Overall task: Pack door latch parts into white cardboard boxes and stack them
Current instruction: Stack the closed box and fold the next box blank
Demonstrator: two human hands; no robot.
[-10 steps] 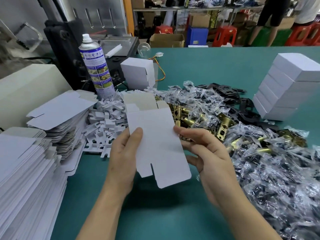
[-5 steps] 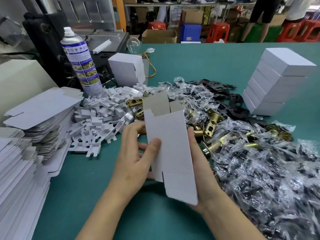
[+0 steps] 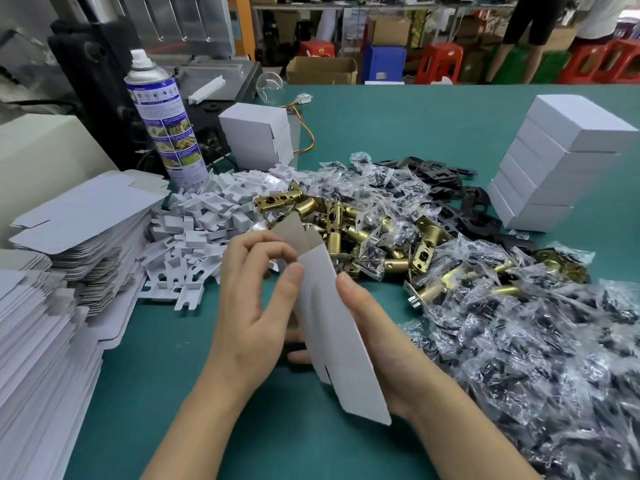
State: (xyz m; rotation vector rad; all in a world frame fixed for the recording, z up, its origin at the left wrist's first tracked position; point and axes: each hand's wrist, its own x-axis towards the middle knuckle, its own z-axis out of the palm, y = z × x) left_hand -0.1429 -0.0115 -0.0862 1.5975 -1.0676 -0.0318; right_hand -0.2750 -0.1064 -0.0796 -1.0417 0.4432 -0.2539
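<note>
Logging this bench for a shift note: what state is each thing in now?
Box blank: half unfolded, ends open, held in both hands.
Left hand: grips the box blank.
Right hand: grips the box blank.
Finished boxes: closed, stacked.
Flat blanks: unfolded, piled.
Spray can: upright.
Brass latches: loose, unboxed.

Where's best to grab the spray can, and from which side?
Wrap the spray can round its mid body, coming in from the front right. It stands upright and cylindrical, so the wall suits a full wrap. The black machine crowds it behind and left, and white inserts are piled at its foot, so a low grip is probably worse.
</note>
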